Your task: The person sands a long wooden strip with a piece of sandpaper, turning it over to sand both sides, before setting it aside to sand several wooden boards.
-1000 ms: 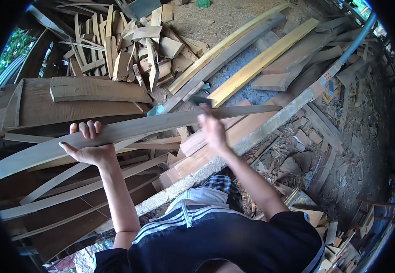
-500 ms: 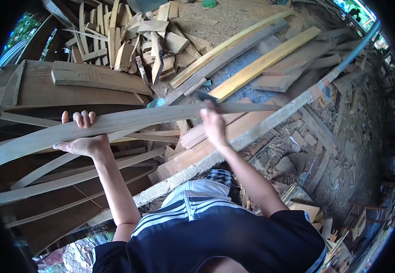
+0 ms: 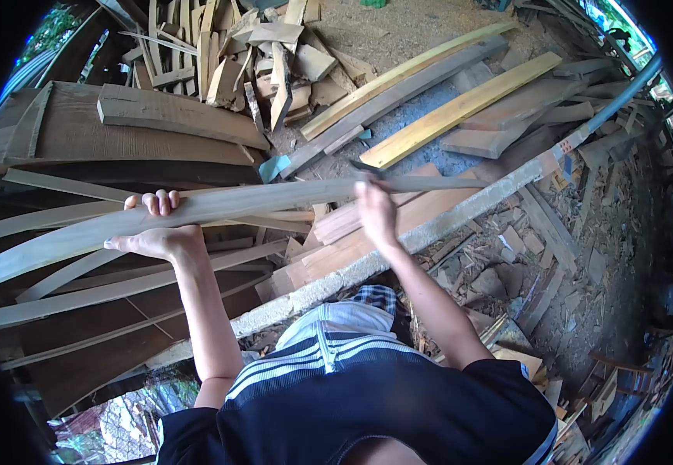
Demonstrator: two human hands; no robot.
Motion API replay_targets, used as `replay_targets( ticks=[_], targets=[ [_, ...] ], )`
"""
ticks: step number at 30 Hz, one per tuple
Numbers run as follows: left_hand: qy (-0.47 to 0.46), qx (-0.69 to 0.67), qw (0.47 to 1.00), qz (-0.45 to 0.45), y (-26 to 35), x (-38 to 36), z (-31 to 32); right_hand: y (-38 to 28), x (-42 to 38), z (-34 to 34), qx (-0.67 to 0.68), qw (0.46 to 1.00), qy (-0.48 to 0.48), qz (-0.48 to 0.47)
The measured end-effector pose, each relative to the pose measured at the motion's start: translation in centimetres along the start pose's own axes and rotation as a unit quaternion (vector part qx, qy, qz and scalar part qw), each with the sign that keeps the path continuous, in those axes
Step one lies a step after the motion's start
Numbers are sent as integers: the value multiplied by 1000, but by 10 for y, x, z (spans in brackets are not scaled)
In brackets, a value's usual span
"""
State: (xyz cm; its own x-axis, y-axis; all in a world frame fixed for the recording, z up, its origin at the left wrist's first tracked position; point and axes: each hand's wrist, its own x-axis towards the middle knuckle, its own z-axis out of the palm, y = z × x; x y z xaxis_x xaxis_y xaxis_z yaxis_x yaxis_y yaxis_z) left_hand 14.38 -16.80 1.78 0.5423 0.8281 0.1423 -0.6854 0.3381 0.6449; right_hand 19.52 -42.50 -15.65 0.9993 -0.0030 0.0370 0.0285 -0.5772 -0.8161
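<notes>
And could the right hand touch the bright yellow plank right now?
Probably yes: the near end of the bright yellow plank shows just past the right hand, across the long board. But that hand seems to hold a dark thing, so it may need freeing first, and depth is hard to tell.

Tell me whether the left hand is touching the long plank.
Touching. The head view shows the left hand gripping the long plank, fingers curled over its far edge, palm at the near.

Earthen floor (image 3: pixel 619 232) carries scattered wood scraps (image 3: pixel 534 242) at right, a heap of offcuts (image 3: pixel 280 85), and a grey plank (image 3: pixel 398 101) lying between two yellow planks (image 3: pixel 460 109).
</notes>
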Motion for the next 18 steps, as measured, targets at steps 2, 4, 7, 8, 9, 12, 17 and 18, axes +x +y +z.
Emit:
replay_targets(
  ticks=[2, 4, 7, 8, 9, 12, 17, 18],
  targets=[
    [10, 5, 1000, 1, 0, 0, 0, -53, -15, 21, 54, 981, 60, -179],
    [24, 5, 1000, 3, 0, -1, 2, -91, -27, 34, 69, 938, 57, -335],
    [19, 14, 1000, 2, 2, -6, 3, -90, -32, 37, 112, 917, 47, -380],
    [26, 14, 1000, 2, 3, -8, 2, -79, -30, 21, 81, 934, 26, -347],
    [25, 11, 1000, 5, 2, -7, 2, -57, -24, 16, 53, 948, 25, -312],
    [115, 60, 991, 5, 4, -16, 2, 41, -5, 7, 12, 983, 113, -144],
    [180, 145, 973, -18, 0, -10, -18, 20, -18, 40, 75, 978, 121, -150],
    [182, 152, 971, -25, 1, -6, -22, 3, -26, 42, 73, 960, 133, -233]
  ],
)
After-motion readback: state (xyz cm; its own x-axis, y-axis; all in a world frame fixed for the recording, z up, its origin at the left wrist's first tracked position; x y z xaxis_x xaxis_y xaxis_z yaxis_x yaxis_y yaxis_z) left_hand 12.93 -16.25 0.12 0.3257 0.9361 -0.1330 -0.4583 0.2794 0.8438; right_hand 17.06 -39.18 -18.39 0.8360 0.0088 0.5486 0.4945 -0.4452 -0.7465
